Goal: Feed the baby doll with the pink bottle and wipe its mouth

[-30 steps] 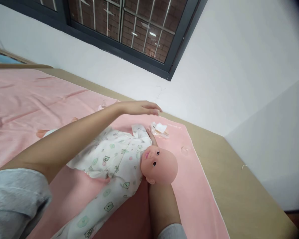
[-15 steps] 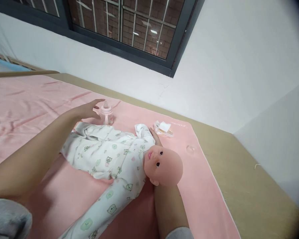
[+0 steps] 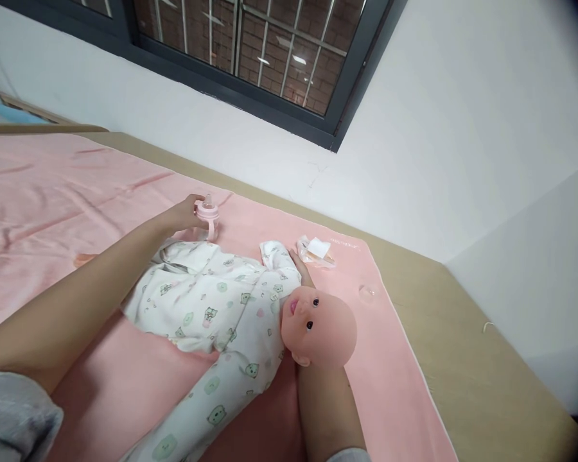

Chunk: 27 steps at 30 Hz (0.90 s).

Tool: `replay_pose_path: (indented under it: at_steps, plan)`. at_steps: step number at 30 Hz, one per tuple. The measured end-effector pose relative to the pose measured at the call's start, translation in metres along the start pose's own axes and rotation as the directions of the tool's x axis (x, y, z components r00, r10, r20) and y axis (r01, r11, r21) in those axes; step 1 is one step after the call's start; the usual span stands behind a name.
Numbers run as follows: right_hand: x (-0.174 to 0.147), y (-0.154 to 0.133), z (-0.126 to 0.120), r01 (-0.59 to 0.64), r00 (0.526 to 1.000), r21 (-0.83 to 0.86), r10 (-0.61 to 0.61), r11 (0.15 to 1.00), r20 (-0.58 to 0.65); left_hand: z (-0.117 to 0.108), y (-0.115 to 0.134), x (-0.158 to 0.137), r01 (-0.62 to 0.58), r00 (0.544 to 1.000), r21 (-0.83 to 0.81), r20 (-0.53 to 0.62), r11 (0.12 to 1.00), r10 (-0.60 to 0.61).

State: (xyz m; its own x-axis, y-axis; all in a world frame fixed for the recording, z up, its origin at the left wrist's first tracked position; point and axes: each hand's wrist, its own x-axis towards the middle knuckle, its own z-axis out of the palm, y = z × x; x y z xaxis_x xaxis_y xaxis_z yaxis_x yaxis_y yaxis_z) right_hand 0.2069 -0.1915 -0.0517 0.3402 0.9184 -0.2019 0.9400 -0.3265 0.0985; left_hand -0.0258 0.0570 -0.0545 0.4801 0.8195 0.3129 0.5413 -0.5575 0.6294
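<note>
A baby doll (image 3: 212,295) in a white outfit with green animal prints lies on its back on the pink blanket (image 3: 385,385), head (image 3: 325,324) to the right. My right forearm passes beneath its head, and my right hand (image 3: 302,266) curls round the far shoulder from behind, most of it hidden. Beyond the doll's legs, my left hand (image 3: 189,213) is closed round a pink-handled baby bottle (image 3: 209,210), which stands upright with its teat on top. My left forearm hangs across the doll's lower end; a bare foot (image 3: 84,258) shows past it.
A small opened packet (image 3: 316,250) with a white piece on it lies by the blanket's far edge. Right of it is a clear dome-shaped cap (image 3: 367,293). Behind the tan bed surface (image 3: 443,327) rise a white wall and a barred window (image 3: 250,51).
My left hand has gone from open beside the baby bottle to closed round it, and the bottle is turned slightly. My right hand stays under the doll. The view has shifted a little.
</note>
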Motion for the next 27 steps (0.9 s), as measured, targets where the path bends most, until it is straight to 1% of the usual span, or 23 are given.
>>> replay_pose_path:
  at_steps: [1,2,3,4,5,6,7,9,10,11,12,14,16,17,18,19,20,21,23,24,25,26,27]
  plan:
    - [-0.004,-0.002,-0.006,-0.141,0.976,-0.02,0.143,0.99,0.167,-0.002,0.004,-0.001,0.015,1.0,-0.02,-0.006,1.0,-0.015]
    - [-0.008,-0.005,-0.013,-0.276,0.905,-0.061,0.281,0.959,0.321,-0.005,0.009,-0.003,0.023,1.0,-0.042,-0.009,0.999,-0.023]
    - [-0.013,-0.008,-0.02,-0.372,0.818,-0.116,0.385,0.921,0.428,-0.008,0.017,-0.005,0.025,1.0,-0.064,-0.013,0.998,-0.026]
    - [-0.016,-0.01,-0.025,-0.418,0.758,-0.166,0.444,0.893,0.479,-0.012,0.026,-0.007,0.02,1.0,-0.081,-0.015,0.997,-0.021]
    - [-0.019,-0.012,-0.029,-0.428,0.725,-0.211,0.473,0.879,0.5,-0.017,0.036,-0.009,0.005,1.0,-0.108,-0.014,0.994,-0.006]
    - [-0.022,-0.013,-0.032,-0.406,0.721,-0.245,0.473,0.881,0.507,-0.021,0.049,-0.011,-0.014,1.0,-0.145,-0.01,0.989,0.012]
    - [-0.023,-0.014,-0.034,-0.368,0.731,-0.264,0.453,0.891,0.511,-0.025,0.062,-0.012,-0.043,0.999,-0.195,0.005,0.98,0.045]
    - [-0.024,-0.014,-0.035,-0.322,0.761,-0.24,0.402,0.916,0.509,-0.03,0.091,-0.016,-0.067,0.991,-0.446,0.075,0.893,0.112]
    - [-0.024,-0.014,-0.036,-0.334,0.769,-0.212,0.395,0.919,0.503,-0.031,0.104,-0.017,-0.062,0.992,-0.546,0.06,0.835,0.112]
    - [-0.024,-0.014,-0.036,-0.363,0.762,-0.196,0.411,0.911,0.5,-0.031,0.116,-0.019,-0.07,0.992,-0.614,0.043,0.786,0.123]
    - [-0.024,-0.013,-0.037,-0.396,0.735,-0.212,0.446,0.894,0.51,-0.031,0.126,-0.021,-0.074,0.991,-0.645,0.037,0.761,0.128]
    - [-0.024,-0.013,-0.038,-0.406,0.633,-0.353,0.538,0.843,0.556,-0.028,0.142,-0.025,-0.101,0.985,-0.653,0.043,0.751,0.169]
    - [-0.024,-0.013,-0.039,-0.315,0.511,-0.536,0.616,0.783,0.6,-0.025,0.152,-0.029,-0.127,0.965,-0.657,0.09,0.743,0.244]
    - [-0.024,-0.014,-0.04,-0.263,0.468,-0.595,0.64,0.759,0.609,-0.024,0.155,-0.031,-0.136,0.951,-0.666,0.12,0.733,0.285]
    - [-0.024,-0.014,-0.04,-0.217,0.443,-0.63,0.65,0.746,0.617,-0.023,0.158,-0.034,-0.138,0.94,-0.676,0.141,0.724,0.311]
    - [-0.024,-0.015,-0.041,-0.177,0.437,-0.642,0.644,0.746,0.628,-0.022,0.16,-0.036,-0.134,0.939,-0.678,0.147,0.723,0.312]
    - [-0.025,-0.015,-0.042,-0.136,0.452,-0.637,0.619,0.759,0.642,-0.022,0.162,-0.037,-0.125,0.944,-0.669,0.148,0.733,0.296]
    - [-0.025,-0.015,-0.042,-0.104,0.494,-0.611,0.574,0.785,0.653,-0.021,0.164,-0.039,-0.114,0.95,-0.655,0.15,0.747,0.275]
    - [-0.026,-0.015,-0.044,-0.091,0.644,-0.486,0.423,0.869,0.637,-0.021,0.166,-0.04,-0.07,0.95,-0.651,0.187,0.756,0.25]
    - [-0.027,-0.015,-0.045,-0.116,0.717,-0.404,0.358,0.907,0.598,-0.021,0.167,-0.041,-0.037,0.936,-0.666,0.238,0.745,0.259]
    - [-0.027,-0.016,-0.045,-0.158,0.761,-0.347,0.338,0.924,0.554,-0.021,0.168,-0.042,-0.002,0.909,-0.683,0.303,0.73,0.286]
    - [-0.027,-0.016,-0.045,-0.207,0.762,-0.347,0.373,0.915,0.529,-0.021,0.169,-0.043,0.03,0.878,-0.697,0.361,0.716,0.315]
    - [-0.028,-0.016,-0.045,-0.25,0.715,-0.401,0.447,0.881,0.537,-0.021,0.171,-0.044,0.054,0.855,-0.701,0.4,0.711,0.33]
